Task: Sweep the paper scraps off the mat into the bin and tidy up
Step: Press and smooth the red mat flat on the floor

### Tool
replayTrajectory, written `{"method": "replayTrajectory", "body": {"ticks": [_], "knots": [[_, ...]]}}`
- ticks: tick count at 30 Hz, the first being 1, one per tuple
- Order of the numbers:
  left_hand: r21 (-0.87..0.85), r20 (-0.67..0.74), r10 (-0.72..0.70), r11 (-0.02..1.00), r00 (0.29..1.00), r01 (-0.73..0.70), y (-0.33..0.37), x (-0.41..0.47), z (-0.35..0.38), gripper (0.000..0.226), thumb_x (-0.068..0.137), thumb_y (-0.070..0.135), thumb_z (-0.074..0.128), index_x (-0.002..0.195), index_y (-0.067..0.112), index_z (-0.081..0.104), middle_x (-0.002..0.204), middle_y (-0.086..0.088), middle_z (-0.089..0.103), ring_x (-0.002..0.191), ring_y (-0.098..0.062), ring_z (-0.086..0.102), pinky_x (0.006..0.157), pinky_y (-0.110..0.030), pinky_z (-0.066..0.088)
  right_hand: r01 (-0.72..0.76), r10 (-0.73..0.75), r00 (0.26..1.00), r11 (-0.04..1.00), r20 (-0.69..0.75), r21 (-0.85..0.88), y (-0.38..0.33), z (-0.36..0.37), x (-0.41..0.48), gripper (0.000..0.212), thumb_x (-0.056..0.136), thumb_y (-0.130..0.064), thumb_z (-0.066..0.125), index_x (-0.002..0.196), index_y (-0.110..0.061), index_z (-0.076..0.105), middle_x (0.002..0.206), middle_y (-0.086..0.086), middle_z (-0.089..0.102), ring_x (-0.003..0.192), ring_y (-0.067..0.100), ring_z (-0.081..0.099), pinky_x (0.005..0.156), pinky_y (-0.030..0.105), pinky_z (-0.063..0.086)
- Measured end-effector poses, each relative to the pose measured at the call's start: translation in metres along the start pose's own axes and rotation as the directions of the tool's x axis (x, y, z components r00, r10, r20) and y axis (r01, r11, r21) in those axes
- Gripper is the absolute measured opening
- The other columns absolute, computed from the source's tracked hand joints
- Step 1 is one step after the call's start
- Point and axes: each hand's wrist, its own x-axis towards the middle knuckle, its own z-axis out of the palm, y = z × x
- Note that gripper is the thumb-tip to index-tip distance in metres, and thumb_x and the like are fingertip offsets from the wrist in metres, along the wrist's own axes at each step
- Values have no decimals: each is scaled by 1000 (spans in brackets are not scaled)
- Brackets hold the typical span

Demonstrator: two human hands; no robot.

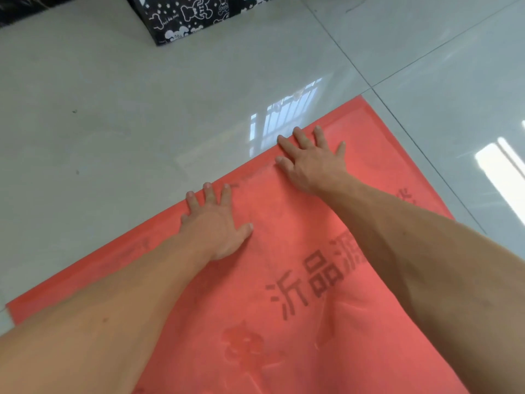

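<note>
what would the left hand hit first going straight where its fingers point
Past the edge of the mat the left hand meets only bare floor, then probably the black patterned box, depth unclear.

Glossy grey tiled floor [127,115], black bear-print box [181,21] on it.

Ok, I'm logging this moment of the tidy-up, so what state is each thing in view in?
red mat: spread on the floor, no scraps visible on it.
left hand: open, fingers spread, palm down at the mat's far edge.
right hand: open, fingers spread, palm down at the same edge.
black patterned box: on the floor beyond the mat, apart from it, top out of frame.
</note>
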Motion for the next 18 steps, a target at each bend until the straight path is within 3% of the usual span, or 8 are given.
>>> {"method": "replayTrajectory", "body": {"ticks": [7, 18], "knots": [[60, -4, -14, 998, 1000, 14, 1, 3, 1, 98, 88, 68, 39, 155, 19, -12, 162, -19, -12, 145, -52, -4, 117, -58, 17, -238, 244, 970, 958, -20, 160, 72, -22, 39, 72, 94, -65, 14, 155, -28, 7, 163, -10, 0, 150, 19, -6, 112, 67, 4], [54, 26, -27, 998, 999, 26, 3, 0, -2, 95, 90, 64, 40, 155, 20, -13, 162, -17, -14, 146, -50, -7, 118, -56, 15, -248, 263, 964, 948, -49, 200, 79, -19, 52, 78, 93, -66, 17, 156, -22, 2, 164, -6, -4, 150, 18, -9, 114, 65, 1]]}}
